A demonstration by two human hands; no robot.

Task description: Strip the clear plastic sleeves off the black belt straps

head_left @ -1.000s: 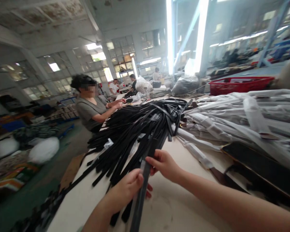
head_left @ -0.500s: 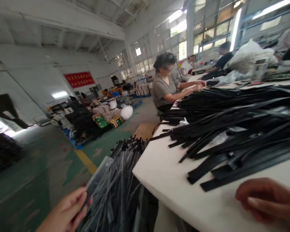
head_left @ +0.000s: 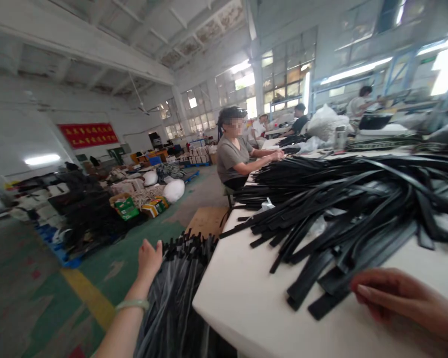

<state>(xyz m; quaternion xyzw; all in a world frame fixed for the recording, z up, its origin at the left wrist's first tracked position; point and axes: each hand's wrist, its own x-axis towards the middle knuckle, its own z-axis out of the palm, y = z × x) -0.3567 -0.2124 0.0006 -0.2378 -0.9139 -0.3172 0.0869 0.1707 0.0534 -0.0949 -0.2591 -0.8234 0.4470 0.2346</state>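
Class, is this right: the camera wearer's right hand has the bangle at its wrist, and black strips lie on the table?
Not quite: the head view shows the bangle at the wrist of the left hand. Black strips do lie on the table.

The black straps (head_left: 351, 199) at right looked leathery, smooth and faintly glossy; the near-left bundle (head_left: 171, 298) showed the sheen of translucent plastic. The near tabletop (head_left: 239, 278) seemed smooth and matt, the far white bag (head_left: 326, 123) thin, crinkled plastic.
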